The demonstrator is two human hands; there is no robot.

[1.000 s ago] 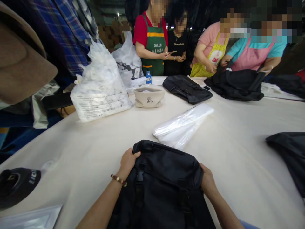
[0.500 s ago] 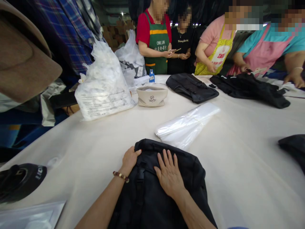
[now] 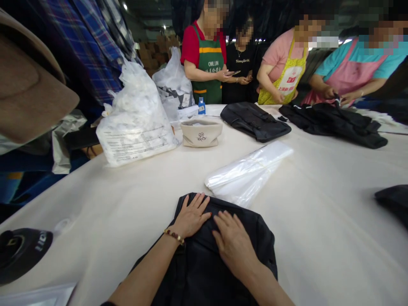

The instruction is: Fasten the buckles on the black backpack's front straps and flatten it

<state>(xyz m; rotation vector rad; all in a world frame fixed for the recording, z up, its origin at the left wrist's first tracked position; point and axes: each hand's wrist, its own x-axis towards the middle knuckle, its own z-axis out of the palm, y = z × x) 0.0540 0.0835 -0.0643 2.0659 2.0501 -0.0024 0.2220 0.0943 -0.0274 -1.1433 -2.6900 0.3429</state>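
Note:
A black backpack (image 3: 210, 272) lies flat on the table in front of me, its top end pointing away. My left hand (image 3: 191, 216), with a beaded bracelet at the wrist, rests spread on the upper left part of the bag. Beside it my right hand (image 3: 234, 242) lies on the upper middle, fingers stretched out and slightly bent. Neither hand grips anything. Just beyond the bag's top edge is a stack of clear plastic bags (image 3: 248, 172). The lower part of the backpack is partly covered by my forearms.
A full white plastic sack (image 3: 137, 123) and a beige fabric basket (image 3: 201, 134) stand at the back left. Another black backpack (image 3: 255, 120) lies at the far side, where several people handle black bags or phones. A black cap (image 3: 25, 253) sits at left on the pale table (image 3: 325, 204).
My left hand has moved from the bag's left edge inward onto its top surface, fingers now spread. My right hand has shifted slightly and bent its fingers a little. The view has tilted slightly.

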